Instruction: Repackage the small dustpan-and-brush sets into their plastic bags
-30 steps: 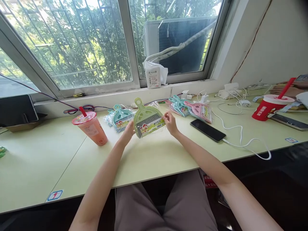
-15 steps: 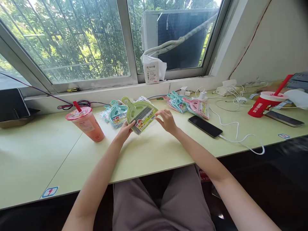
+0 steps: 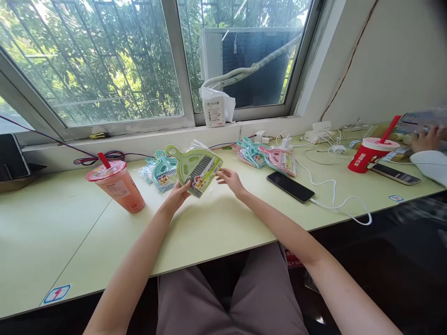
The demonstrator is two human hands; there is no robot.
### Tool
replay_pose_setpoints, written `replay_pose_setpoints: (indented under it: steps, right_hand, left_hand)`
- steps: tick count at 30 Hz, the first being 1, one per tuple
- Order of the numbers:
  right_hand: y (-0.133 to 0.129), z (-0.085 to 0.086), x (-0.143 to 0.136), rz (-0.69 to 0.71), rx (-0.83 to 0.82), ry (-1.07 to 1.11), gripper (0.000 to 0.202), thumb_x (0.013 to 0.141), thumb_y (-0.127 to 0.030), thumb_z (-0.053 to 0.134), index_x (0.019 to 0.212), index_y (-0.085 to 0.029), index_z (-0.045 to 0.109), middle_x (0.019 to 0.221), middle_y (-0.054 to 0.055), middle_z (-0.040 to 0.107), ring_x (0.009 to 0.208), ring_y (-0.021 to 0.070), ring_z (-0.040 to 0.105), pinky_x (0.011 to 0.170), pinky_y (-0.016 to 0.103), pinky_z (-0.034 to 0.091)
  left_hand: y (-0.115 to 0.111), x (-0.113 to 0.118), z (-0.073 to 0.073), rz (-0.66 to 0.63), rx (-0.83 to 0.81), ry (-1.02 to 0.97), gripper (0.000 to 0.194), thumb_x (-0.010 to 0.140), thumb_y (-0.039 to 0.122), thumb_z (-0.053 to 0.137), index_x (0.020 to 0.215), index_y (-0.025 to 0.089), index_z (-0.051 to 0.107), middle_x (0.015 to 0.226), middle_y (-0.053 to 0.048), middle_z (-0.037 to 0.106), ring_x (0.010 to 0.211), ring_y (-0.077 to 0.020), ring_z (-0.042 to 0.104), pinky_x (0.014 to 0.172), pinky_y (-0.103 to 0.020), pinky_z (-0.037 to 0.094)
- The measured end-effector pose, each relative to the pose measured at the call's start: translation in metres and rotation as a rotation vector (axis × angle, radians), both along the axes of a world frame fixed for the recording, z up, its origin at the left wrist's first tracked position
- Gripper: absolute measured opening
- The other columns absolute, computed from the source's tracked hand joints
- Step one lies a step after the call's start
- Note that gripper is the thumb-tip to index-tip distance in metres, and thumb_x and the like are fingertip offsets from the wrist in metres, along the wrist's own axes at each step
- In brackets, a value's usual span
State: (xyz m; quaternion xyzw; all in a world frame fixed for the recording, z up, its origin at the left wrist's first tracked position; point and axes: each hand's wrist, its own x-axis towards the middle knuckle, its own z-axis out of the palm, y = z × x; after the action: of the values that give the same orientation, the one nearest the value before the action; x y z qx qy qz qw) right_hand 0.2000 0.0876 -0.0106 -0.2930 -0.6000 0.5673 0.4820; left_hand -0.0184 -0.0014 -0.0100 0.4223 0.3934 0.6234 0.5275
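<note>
My left hand (image 3: 177,197) is closed on the lower left edge of a green dustpan and brush set (image 3: 190,164). The set is in clear plastic with a printed label, tilted above the table, its handle pointing up and left. At its right edge, the bent fingers of my right hand (image 3: 233,182) pinch the wrapping; the exact contact is small and partly hidden. Behind it lie wrapped turquoise dustpan sets (image 3: 164,168). Farther right is a pile with a turquoise set (image 3: 252,151) and a pink set (image 3: 279,158).
A pink drink cup (image 3: 122,188) stands left on the pale green table (image 3: 209,237). To the right are a black phone (image 3: 290,187) on a white cable (image 3: 349,204), and a red cup (image 3: 370,156). Another person's hand (image 3: 428,139) is at far right. A small box (image 3: 214,111) sits on the sill.
The view has shifted slightly right. My right hand has come lower along the package's right edge, while my left keeps its hold. The other person's hand has come into sight.
</note>
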Motion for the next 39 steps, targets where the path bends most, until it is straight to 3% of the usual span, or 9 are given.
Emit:
replay_pose_setpoints:
  steps: [5, 9, 17, 22, 29, 33, 36, 39]
  right_hand:
    - [0.001, -0.003, 0.0, 0.02, -0.091, 0.037, 0.039, 0.068, -0.04, 0.076, 0.096, -0.02, 0.058, 0.087, 0.002, 0.07, 0.076, 0.0143, 0.066, 0.072, 0.029, 0.056]
    - [0.001, -0.008, -0.001, 0.025, -0.148, 0.117, 0.034, 0.07, -0.033, 0.077, 0.094, -0.02, 0.058, 0.093, 0.004, 0.071, 0.083, 0.0153, 0.068, 0.081, 0.032, 0.058]
    - [-0.002, -0.003, -0.005, -0.026, -0.253, 0.14, 0.026, 0.073, -0.019, 0.073, 0.094, -0.02, 0.058, 0.087, 0.003, 0.072, 0.069, 0.0146, 0.069, 0.075, 0.032, 0.061]
    - [-0.004, 0.007, -0.003, -0.04, -0.279, 0.065, 0.006, 0.076, -0.016, 0.065, 0.082, -0.016, 0.065, 0.08, 0.003, 0.072, 0.064, 0.0126, 0.067, 0.07, 0.028, 0.06]
    - [0.0, 0.019, 0.011, -0.011, -0.254, 0.07, 0.007, 0.073, -0.018, 0.069, 0.079, -0.017, 0.066, 0.073, 0.004, 0.072, 0.065, 0.016, 0.068, 0.075, 0.034, 0.059]
    - [0.01, 0.024, 0.024, -0.017, -0.187, 0.089, 0.013, 0.07, -0.023, 0.071, 0.08, -0.015, 0.069, 0.078, 0.004, 0.073, 0.066, 0.0151, 0.067, 0.073, 0.031, 0.057]
    - [0.016, 0.027, 0.031, 0.017, -0.142, 0.039, 0.022, 0.063, -0.028, 0.077, 0.079, -0.014, 0.072, 0.08, 0.005, 0.073, 0.066, 0.0142, 0.066, 0.067, 0.028, 0.054]
    - [0.018, 0.029, 0.034, 0.098, -0.094, -0.031, 0.031, 0.056, -0.034, 0.083, 0.078, -0.014, 0.074, 0.08, 0.006, 0.074, 0.069, 0.0159, 0.065, 0.066, 0.027, 0.052]
  left_hand:
    - [-0.004, 0.001, 0.0, -0.086, -0.015, 0.106, 0.051, 0.072, 0.038, 0.078, 0.118, 0.021, 0.061, 0.119, -0.01, 0.067, 0.108, -0.0244, 0.063, 0.089, -0.034, 0.052]
    - [-0.002, 0.003, 0.0, -0.085, -0.002, 0.088, 0.049, 0.078, 0.05, 0.07, 0.117, 0.021, 0.063, 0.119, -0.01, 0.067, 0.111, -0.0251, 0.061, 0.09, -0.035, 0.05]
    - [0.012, -0.001, -0.007, 0.12, -0.05, 0.04, 0.046, 0.077, 0.06, 0.065, 0.107, 0.025, 0.064, 0.107, -0.007, 0.069, 0.1, -0.0217, 0.064, 0.08, -0.031, 0.052]
    - [0.016, -0.003, -0.009, 0.174, -0.053, 0.025, 0.045, 0.08, 0.06, 0.061, 0.106, 0.024, 0.062, 0.1, -0.006, 0.07, 0.094, -0.0209, 0.065, 0.076, -0.031, 0.052]
    - [0.016, -0.008, -0.001, 0.234, -0.038, -0.033, 0.045, 0.082, 0.058, 0.057, 0.111, 0.024, 0.058, 0.098, -0.005, 0.07, 0.094, -0.0194, 0.066, 0.081, -0.032, 0.052]
    - [0.014, -0.022, 0.009, 0.29, 0.02, -0.042, 0.051, 0.082, 0.065, 0.052, 0.114, 0.025, 0.056, 0.112, -0.006, 0.068, 0.101, -0.0187, 0.065, 0.085, -0.031, 0.051]
    - [0.01, -0.027, 0.017, 0.311, 0.065, 0.043, 0.058, 0.078, 0.067, 0.054, 0.117, 0.023, 0.057, 0.123, -0.009, 0.065, 0.106, -0.0209, 0.064, 0.083, -0.03, 0.05]
    - [0.005, -0.02, 0.021, 0.278, 0.085, 0.226, 0.064, 0.073, 0.067, 0.061, 0.116, 0.02, 0.061, 0.12, -0.011, 0.067, 0.102, -0.0222, 0.065, 0.083, -0.031, 0.05]
